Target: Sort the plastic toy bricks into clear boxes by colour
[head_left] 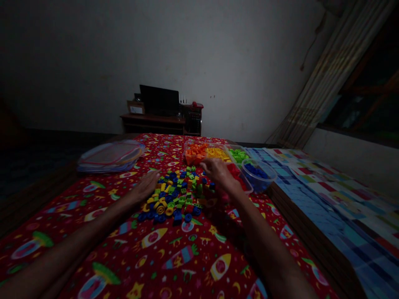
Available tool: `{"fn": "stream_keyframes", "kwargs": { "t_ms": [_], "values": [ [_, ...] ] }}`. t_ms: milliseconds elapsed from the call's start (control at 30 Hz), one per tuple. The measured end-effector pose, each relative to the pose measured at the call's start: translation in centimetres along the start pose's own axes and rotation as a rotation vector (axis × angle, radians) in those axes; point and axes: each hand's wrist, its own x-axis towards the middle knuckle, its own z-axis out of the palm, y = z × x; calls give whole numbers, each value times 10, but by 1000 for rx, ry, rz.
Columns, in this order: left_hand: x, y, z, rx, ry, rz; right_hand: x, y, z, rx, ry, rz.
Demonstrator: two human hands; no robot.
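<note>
A mixed pile of toy building bricks (182, 193) in yellow, blue, green and some red lies on the red patterned cloth. My left hand (148, 183) rests at the pile's left edge, its fingers stretched out and holding nothing that I can see. Above the right side of the pile, my right hand (219, 171) is raised with its fingers curled together. Whatever they hold, if anything, is hidden. Just beyond it are sorted orange bricks (195, 153), yellow bricks (218, 154) and green bricks (238, 155) in clear containers. Red bricks (237, 174) sit partly behind my right hand.
A round clear tub (270, 176) with blue bricks stands at the right table edge. Stacked plastic lids (109, 158) lie at the left. Right of the table is a checked bedcover (330, 199). A monitor (159, 99) stands on a desk by the wall.
</note>
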Motion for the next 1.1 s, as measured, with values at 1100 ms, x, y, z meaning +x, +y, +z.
{"fn": "stream_keyframes", "kwargs": {
  "t_ms": [1100],
  "values": [
    [-12, 37, 1, -426, 11, -97, -10, 0, 39, -202, -335, -73]
  ]
}}
